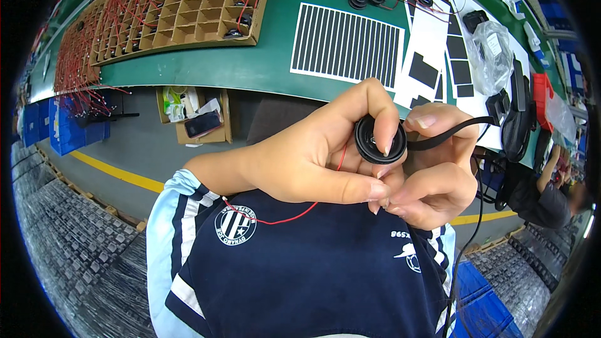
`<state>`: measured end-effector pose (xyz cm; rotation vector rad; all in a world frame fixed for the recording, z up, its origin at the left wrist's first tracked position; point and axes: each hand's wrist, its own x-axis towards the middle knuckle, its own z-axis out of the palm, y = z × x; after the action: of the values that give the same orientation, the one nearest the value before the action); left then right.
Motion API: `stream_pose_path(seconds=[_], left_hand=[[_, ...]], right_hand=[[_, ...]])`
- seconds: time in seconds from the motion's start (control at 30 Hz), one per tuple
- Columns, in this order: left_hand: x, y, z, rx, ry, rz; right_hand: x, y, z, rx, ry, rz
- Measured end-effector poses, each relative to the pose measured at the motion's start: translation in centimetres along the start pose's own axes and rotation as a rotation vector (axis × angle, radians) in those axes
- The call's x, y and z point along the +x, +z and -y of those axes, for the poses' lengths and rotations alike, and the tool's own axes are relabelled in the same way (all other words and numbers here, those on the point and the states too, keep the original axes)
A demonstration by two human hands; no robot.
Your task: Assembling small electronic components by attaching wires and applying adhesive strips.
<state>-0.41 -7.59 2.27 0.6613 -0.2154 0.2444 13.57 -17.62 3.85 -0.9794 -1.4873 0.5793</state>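
Note:
In front of my chest, my left hand (313,156) is closed around a small round black speaker (368,139), with fingertips on its face and rim. A thin red wire (294,218) hangs from it, looping across my dark shirt. My right hand (441,166) is curled against the speaker's right side, thumb and fingers pinched together. One end of a narrow black strip (454,133) meets the speaker's rim between my hands. Its other end sticks out to the right, past my right hand. Fingers hide how far the strip goes around the rim.
A sheet of black strips (347,44) lies on the green table (206,75). Behind it are loose speakers (358,1) with red wires. At left stands a divided cardboard box (200,9) of wired speakers; at right, a clear plastic bag (491,56) and a red bin (541,100).

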Motion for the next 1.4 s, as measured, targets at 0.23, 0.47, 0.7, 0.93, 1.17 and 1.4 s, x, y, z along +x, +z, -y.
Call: stream_pose_path(seconds=[0.23,0.47,0.7,0.93,1.17,1.4], left_hand=[[0.2,0.2,-0.4,-0.029,-0.113,-0.046],[0.2,0.1,-0.1,-0.151,-0.136,-0.058],[0.1,-0.1,-0.1,-0.153,-0.144,-0.060],[0.1,0.0,-0.2,-0.189,-0.143,-0.071],[0.3,0.3,-1.0,-0.180,-0.271,-0.158],[0.1,-0.2,0.3,-0.286,-0.164,-0.128]], right_hand=[[0.5,-0.1,-0.3,0.107,-0.026,0.060],[0.3,0.0,-0.5,0.136,-0.016,0.045],[0.3,0.5,-0.6,0.212,-0.006,0.002],[0.2,0.7,-0.6,0.199,0.006,-0.042],[-0.1,-0.1,-0.4,-0.023,0.048,0.026],[0.4,0.2,-0.9,-0.007,-0.028,0.027]])
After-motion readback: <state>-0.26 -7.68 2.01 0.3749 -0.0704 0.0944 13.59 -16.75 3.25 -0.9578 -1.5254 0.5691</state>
